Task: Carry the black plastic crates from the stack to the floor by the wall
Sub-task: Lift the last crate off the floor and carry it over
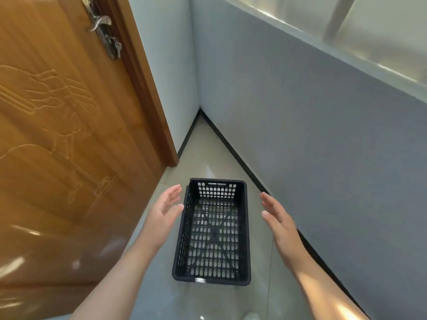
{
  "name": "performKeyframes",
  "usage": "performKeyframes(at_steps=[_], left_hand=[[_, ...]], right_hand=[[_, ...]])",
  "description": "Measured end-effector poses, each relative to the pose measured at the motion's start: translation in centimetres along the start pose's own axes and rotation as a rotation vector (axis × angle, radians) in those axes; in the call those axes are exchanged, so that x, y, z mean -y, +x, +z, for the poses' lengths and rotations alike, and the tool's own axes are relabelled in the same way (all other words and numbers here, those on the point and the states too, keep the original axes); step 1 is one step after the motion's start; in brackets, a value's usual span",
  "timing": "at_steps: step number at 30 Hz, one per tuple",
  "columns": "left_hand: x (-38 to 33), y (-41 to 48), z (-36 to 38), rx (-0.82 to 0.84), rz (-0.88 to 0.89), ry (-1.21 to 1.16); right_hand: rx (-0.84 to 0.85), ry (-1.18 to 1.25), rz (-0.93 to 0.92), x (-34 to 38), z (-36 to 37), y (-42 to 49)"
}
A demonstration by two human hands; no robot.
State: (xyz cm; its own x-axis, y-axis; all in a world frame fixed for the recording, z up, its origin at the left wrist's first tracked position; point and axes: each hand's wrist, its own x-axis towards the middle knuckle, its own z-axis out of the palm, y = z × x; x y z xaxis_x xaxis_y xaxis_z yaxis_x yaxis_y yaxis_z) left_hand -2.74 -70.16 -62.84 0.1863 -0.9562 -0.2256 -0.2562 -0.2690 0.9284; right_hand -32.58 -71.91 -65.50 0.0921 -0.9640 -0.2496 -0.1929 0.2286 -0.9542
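One black plastic crate [245, 229] with perforated walls and bottom sits upright and empty on the pale tiled floor, its long side running along the wall on the right. My left hand [164, 213] hovers open just left of the crate's far end, fingers spread, not touching it. My right hand [277, 218] hovers open to the right of the crate, a gap between it and the rim. No stack of crates is in view.
A shiny wooden door [69, 135] with a metal handle and keys [106, 35] fills the left side. A grey-blue wall [323, 146] with a black skirting strip runs along the right, meeting another wall in the corner [199, 109] beyond the crate.
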Motion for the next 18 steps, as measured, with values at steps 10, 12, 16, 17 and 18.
performKeyframes(at_steps=[10,12,16,17,18], left_hand=[[23.5,8.1,3.9,-0.003,-0.055,-0.156],[27.9,9.7,4.5,0.008,-0.068,-0.155],[34.4,12.3,5.3,0.006,-0.082,-0.172],[35.9,13.0,5.5,-0.003,-0.084,-0.173],[37.3,13.6,5.6,-0.011,-0.087,-0.177]], right_hand=[[-0.083,0.024,0.089,-22.0,4.4,8.0],[-0.086,0.026,0.103,-26.0,5.0,9.5],[-0.107,0.042,0.139,-33.0,5.9,12.4],[-0.116,0.056,0.154,-34.7,6.0,12.9],[-0.124,0.067,0.168,-36.3,6.1,13.4]])
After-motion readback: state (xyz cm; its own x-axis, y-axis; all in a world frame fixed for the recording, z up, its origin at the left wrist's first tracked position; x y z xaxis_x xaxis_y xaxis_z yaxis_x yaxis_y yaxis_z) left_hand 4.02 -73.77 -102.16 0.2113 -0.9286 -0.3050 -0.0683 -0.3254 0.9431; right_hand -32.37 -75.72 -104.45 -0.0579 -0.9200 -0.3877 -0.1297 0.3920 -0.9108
